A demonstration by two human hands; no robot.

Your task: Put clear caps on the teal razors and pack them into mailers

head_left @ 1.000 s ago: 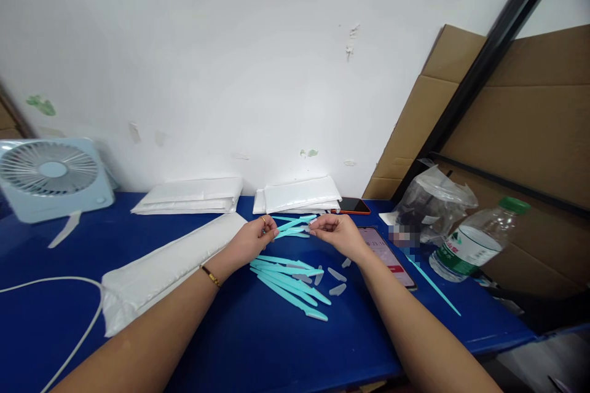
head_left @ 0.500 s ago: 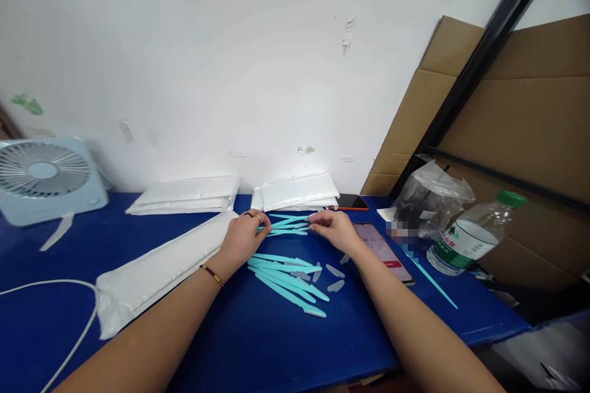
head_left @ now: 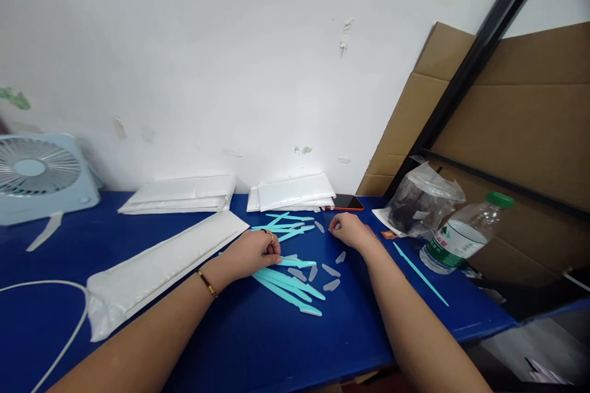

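Observation:
My left hand (head_left: 258, 253) is closed on a turquoise stick (head_left: 297, 263) at the upper edge of the near pile. Several more turquoise sticks (head_left: 290, 291) fan out below it on the blue table. Behind it lies another group of turquoise sticks (head_left: 290, 227), some crossing. My right hand (head_left: 346, 230) is to the right of that group with its fingers pinched; what they hold, if anything, is too small to make out. Small translucent caps (head_left: 330, 270) lie scattered between and below my hands.
White padded packets (head_left: 295, 192) lie by the wall, and a long one (head_left: 161, 270) is at left. A fan (head_left: 37, 175) stands far left. Right are a phone (head_left: 345, 201), a bagged cup (head_left: 417, 202), a bottle (head_left: 468, 233) and a single turquoise stick (head_left: 420, 273).
My left hand has moved from the rear group of sticks down to the near pile. My right hand has shifted right, away from the rear group, and a translucent cap now shows beside that group.

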